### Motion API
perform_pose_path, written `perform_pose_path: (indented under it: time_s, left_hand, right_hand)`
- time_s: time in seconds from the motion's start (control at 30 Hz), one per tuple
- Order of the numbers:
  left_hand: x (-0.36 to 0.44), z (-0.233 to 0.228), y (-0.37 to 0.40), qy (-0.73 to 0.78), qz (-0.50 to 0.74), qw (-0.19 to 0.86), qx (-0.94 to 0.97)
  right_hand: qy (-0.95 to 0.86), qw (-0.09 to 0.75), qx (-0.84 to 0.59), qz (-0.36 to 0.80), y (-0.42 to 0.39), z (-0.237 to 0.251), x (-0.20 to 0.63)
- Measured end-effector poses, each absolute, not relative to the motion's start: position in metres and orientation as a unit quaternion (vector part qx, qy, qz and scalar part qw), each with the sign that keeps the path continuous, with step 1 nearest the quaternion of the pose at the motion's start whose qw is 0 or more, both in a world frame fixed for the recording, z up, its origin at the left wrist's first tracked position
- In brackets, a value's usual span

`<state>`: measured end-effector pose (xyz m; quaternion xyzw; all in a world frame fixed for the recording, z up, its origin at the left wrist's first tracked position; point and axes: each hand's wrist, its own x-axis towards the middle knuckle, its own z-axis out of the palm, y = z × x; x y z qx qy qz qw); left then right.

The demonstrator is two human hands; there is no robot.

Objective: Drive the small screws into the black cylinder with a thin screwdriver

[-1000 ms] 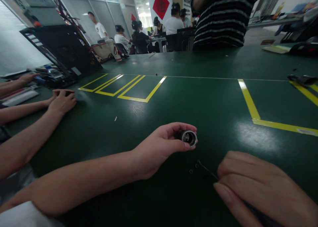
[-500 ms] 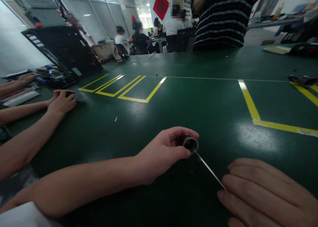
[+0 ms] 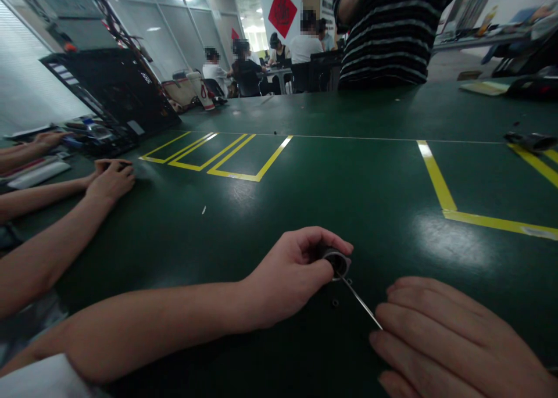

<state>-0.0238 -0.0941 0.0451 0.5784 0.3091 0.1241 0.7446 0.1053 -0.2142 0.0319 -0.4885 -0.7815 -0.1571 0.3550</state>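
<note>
My left hand [image 3: 296, 273] grips a small dark metal cylinder [image 3: 336, 260] between thumb and fingers, its open end facing right, low over the green table [image 3: 349, 177]. My right hand [image 3: 449, 340] holds a thin metal rod tool [image 3: 360, 300] whose tip reaches the cylinder's opening. The tool's handle is hidden under my fingers. Two tiny dark screws [image 3: 335, 303] lie on the table just below the cylinder.
Another person's hands [image 3: 108, 180] rest on the table at the left, near an open black computer case [image 3: 113, 96]. Someone in a striped shirt [image 3: 383, 32] stands at the far edge. Yellow tape lines [image 3: 440, 183] mark the table. A dark part [image 3: 529, 139] lies far right.
My right hand brought the thin tool up from the table, so its tip now meets the cylinder's mouth. My left hand shifted slightly lower and nearer with the cylinder.
</note>
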Motion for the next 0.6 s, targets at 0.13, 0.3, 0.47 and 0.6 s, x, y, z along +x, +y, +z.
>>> perform_pose_path:
  time_s: [0.13, 0.3, 0.47, 0.6]
  left_hand:
    - [-0.022, 0.0442, -0.0949, 0.314, 0.122, 0.738, 0.584]
    - [-0.0213, 0.0435, -0.0948, 0.313, 0.12, 0.733, 0.591]
    - [-0.0214, 0.0426, -0.095, 0.318, 0.124, 0.729, 0.594]
    - [-0.0223, 0.0431, -0.0958, 0.319, 0.124, 0.731, 0.59]
  right_hand:
    - [-0.778, 0.36, -0.482, -0.179, -0.2137, 0.0315, 0.1035]
    - [-0.775, 0.362, -0.479, -0.197, -0.212, 0.0309, 0.1003]
    - [-0.777, 0.362, -0.48, -0.186, -0.2119, 0.0335, 0.1024]
    - [-0.781, 0.368, -0.48, -0.158, -0.2142, 0.0321, 0.1045]
